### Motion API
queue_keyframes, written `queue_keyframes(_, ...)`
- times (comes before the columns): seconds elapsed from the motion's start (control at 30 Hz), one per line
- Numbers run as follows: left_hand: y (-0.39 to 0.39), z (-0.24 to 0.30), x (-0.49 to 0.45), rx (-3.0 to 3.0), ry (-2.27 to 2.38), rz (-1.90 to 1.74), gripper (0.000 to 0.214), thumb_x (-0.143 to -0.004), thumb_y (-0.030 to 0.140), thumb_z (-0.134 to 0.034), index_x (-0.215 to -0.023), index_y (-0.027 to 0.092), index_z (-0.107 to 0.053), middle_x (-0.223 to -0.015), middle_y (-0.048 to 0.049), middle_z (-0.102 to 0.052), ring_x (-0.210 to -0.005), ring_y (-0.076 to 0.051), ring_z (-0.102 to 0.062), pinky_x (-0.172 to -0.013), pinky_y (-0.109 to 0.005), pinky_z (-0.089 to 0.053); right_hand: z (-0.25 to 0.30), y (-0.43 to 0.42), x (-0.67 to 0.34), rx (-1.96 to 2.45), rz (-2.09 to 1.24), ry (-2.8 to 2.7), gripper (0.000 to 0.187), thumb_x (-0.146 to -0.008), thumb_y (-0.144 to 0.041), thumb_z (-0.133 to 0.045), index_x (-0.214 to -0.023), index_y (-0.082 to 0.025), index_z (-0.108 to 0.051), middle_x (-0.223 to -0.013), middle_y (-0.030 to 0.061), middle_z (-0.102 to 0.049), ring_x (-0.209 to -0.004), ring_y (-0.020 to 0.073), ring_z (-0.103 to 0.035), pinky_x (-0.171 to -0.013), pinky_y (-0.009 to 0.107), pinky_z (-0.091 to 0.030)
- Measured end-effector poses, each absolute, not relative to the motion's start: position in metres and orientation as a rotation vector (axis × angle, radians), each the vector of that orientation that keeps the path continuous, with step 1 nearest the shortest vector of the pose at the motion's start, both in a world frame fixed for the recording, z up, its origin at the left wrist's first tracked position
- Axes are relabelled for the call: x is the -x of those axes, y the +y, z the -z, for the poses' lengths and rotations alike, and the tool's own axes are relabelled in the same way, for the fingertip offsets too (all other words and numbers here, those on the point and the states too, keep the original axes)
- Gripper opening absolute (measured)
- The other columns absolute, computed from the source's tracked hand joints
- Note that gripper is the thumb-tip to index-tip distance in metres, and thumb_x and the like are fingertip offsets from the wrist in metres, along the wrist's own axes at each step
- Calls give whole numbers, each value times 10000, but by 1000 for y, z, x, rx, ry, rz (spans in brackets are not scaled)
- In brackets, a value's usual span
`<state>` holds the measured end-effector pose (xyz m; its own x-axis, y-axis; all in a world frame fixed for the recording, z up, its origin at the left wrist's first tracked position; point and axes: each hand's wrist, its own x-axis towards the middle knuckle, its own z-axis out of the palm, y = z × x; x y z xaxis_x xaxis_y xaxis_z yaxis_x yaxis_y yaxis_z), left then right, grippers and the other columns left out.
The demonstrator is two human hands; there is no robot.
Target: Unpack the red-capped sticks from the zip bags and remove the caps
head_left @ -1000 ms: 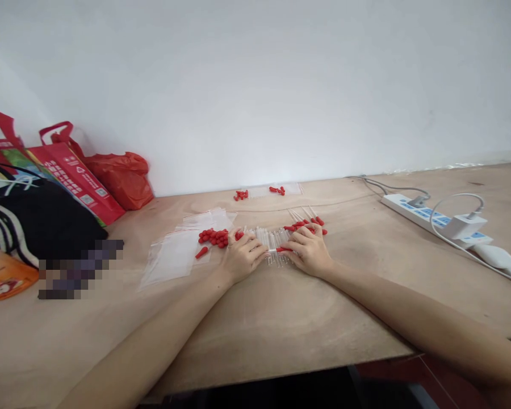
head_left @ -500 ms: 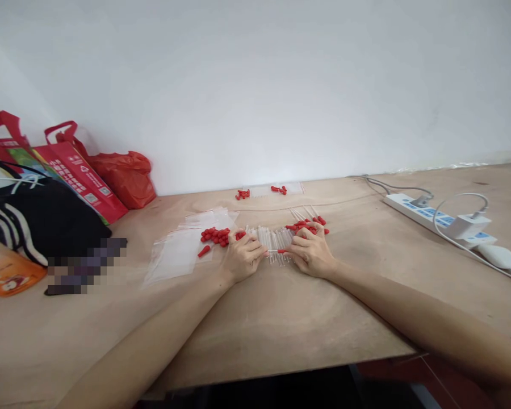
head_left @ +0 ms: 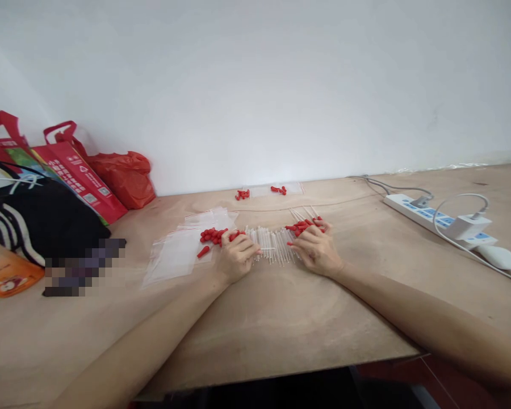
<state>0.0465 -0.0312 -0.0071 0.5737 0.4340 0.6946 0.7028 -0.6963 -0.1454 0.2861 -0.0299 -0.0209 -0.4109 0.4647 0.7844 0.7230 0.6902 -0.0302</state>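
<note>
My left hand [head_left: 239, 255] is closed on a thin clear dropper tube [head_left: 268, 249], whose free end points right. My right hand [head_left: 319, 248] pinches a red rubber bulb [head_left: 290, 244], mostly covered by the fingers. A gap separates tube and bulb. Beneath and between the hands lies a row of loose clear tubes [head_left: 276, 257]. A heap of red bulbs [head_left: 212, 235] sits beside my left hand, with a single bulb [head_left: 203, 251] apart from it. Just beyond my right hand are several droppers with red bulbs [head_left: 300, 226], their clear stems pointing away.
Clear zip bags [head_left: 172, 255] lie spread at left. Near the wall rests a flat bag [head_left: 262, 191] with red bulbs at both sides. A power strip [head_left: 434, 218] with chargers and cables is at right. Red bags [head_left: 83, 176] and a black bag [head_left: 46, 216] stand at far left.
The tube and the red bulb, end to end before, are now apart. My left hand has shifted slightly left with the tube, and my right hand slightly right.
</note>
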Motion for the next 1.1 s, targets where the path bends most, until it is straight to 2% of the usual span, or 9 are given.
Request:
queue_keyframes(0.17,-26,14,-38,2382,-1209,996,235,-863,272,-395,-850,168,-605,-748,-29,-563,-664,-113,-530,-606,-242,-403,19,-11,-316,1271,106,-1722,272,-826,-384,-428,-866,-231,-649,-792,32,-598,-747,149,-526,-754,321,-319)
queue_keyframes(0.23,-23,16,-42,2366,-1286,1032,249,-865,241,-366,-952,162,-586,-802,-39,-528,-693,-114,-528,-614,-226,-428,15,-3,-326,1401,-63,-1706,300,-819,-399,-417,-940,-239,-639,-794,32,-592,-702,141,-530,-695,298,-342)
queue_keyframes(0.33,-17,17,-50,2358,-1286,1108,287,-846,163,-344,-1051,149,-546,-838,-46,-493,-746,-121,-526,-669,-230,-452,9,4,-337,1615,-207,-1688,287,-784,-381,-442,-938,-240,-640,-752,20,-601,-664,140,-534,-643,280,-342)
queue_keyframes(0.47,-9,17,-58,2418,-1253,1162,274,-834,136,-352,-1028,141,-546,-845,-49,-504,-802,-132,-530,-739,-256,-457,3,5,-339,1803,-204,-1721,233,-750,-362,-475,-842,-251,-658,-732,6,-639,-713,162,-558,-693,301,-325)
queue_keyframes(0.6,-8,17,-60,2502,-1222,1135,218,-819,169,-407,-985,149,-547,-838,-47,-527,-756,-131,-535,-722,-269,-465,1,4,-337,1841,-201,-1788,279,-756,-441,-467,-821,-260,-669,-783,22,-665,-795,202,-571,-736,326,-319)
queue_keyframes(0.7,-12,16,-61,2556,-1204,1143,204,-791,245,-481,-959,150,-549,-827,-43,-527,-662,-110,-522,-667,-258,-475,2,7,-342,1872,-233,-1729,314,-766,-469,-445,-861,-265,-665,-799,22,-670,-781,196,-579,-699,302,-337)
queue_keyframes(0.83,-20,11,-61,2621,-1162,1143,364,-709,394,-582,-972,146,-542,-850,-52,-535,-627,-108,-515,-630,-263,-484,5,19,-352,1945,-234,-1590,281,-752,-410,-471,-868,-234,-657,-798,37,-668,-753,178,-586,-653,272,-359)
queue_keyframes(0.97,-25,5,-57,2649,-1129,1083,452,-666,455,-606,-993,148,-544,-917,-80,-543,-807,-175,-545,-745,-322,-473,4,38,-356,2130,-257,-1506,291,-710,-451,-494,-805,-231,-660,-779,52,-658,-772,218,-585,-669,320,-373)
queue_keyframes(1.1,-27,2,-51,2666,-1148,940,514,-649,483,-613,-1044,165,-535,-1021,-98,-543,-959,-232,-514,-863,-400,-400,0,60,-351,2285,-411,-1546,327,-627,-479,-582,-685,-165,-654,-679,100,-630,-706,238,-581,-601,323,-383)
